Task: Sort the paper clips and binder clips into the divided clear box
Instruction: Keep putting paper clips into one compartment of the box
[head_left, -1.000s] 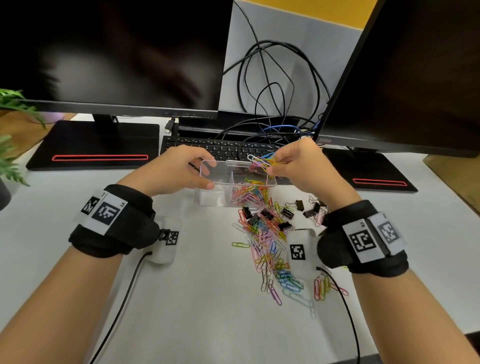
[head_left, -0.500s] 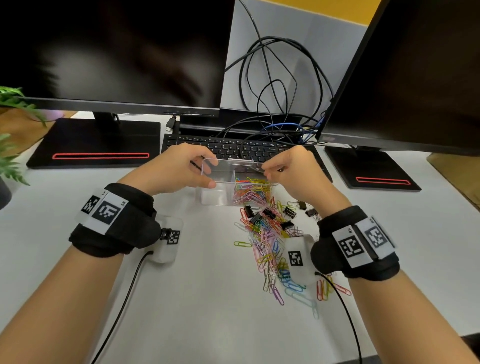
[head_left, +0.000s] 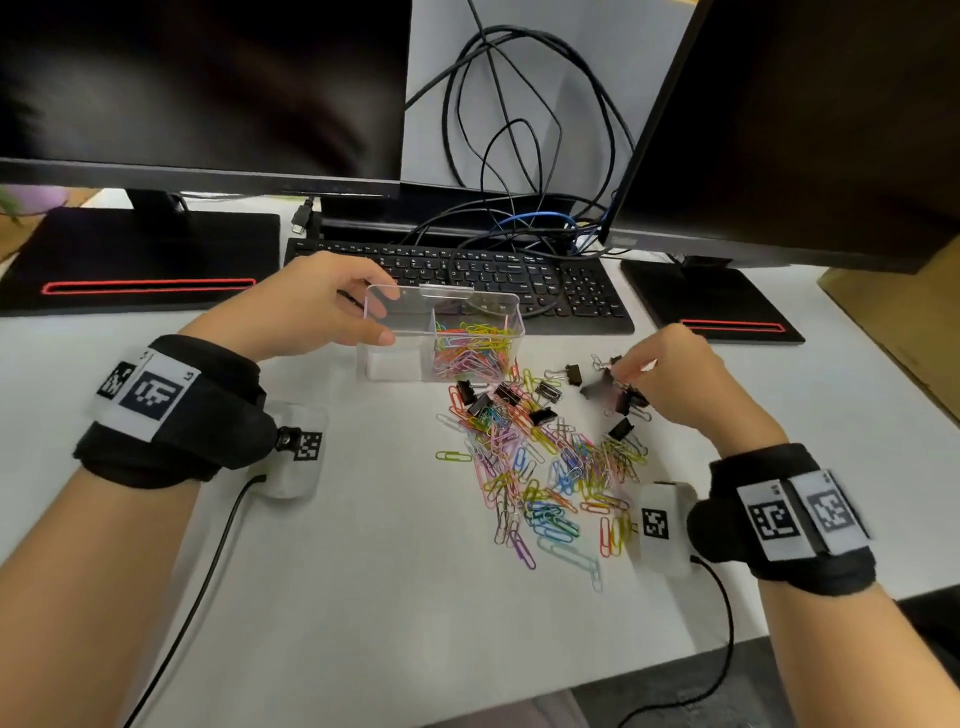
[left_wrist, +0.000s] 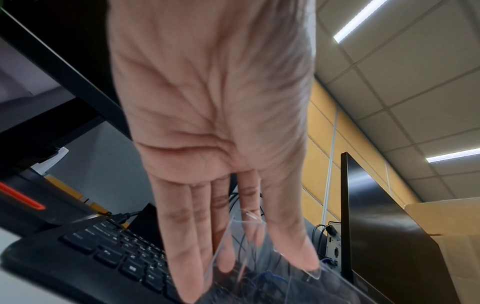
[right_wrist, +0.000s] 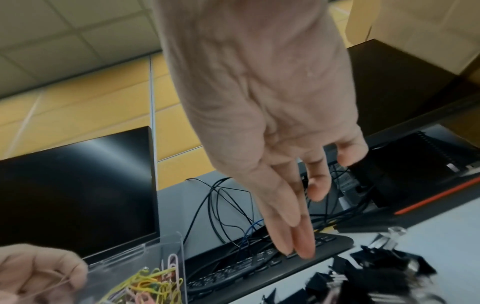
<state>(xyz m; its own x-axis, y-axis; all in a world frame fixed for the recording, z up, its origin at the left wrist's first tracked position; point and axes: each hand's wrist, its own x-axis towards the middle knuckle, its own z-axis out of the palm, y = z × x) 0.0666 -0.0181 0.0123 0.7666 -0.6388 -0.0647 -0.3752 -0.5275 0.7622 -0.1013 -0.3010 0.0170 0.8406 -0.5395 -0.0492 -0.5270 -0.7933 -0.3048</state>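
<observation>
The divided clear box (head_left: 501, 304) stands on the white table in front of the keyboard. My left hand (head_left: 387, 317) grips its left end, thumb on the near wall, fingers over the rim; the wall (left_wrist: 233, 242) shows between them in the left wrist view. Coloured paper clips (head_left: 470, 348) fill the right compartment; the left one (head_left: 395, 364) holds nothing. A loose heap of paper clips (head_left: 545, 478) lies nearer me, with black binder clips (head_left: 540, 415) along its far edge. My right hand (head_left: 621, 371) reaches down onto the binder clips (right_wrist: 384, 265), fingers straight (right_wrist: 306, 253), holding nothing I can see.
A black keyboard (head_left: 467, 275) lies just behind the box, with tangled cables (head_left: 519, 156) beyond. Two dark monitors stand on black bases (head_left: 140, 254) (head_left: 711, 301) at left and right. A cardboard box (head_left: 893, 322) sits at the far right. The table's front edge (head_left: 571, 686) is near.
My right hand let its paper clips fall into the right compartment, then moved right and down to the binder clips. My left hand stayed on the box.
</observation>
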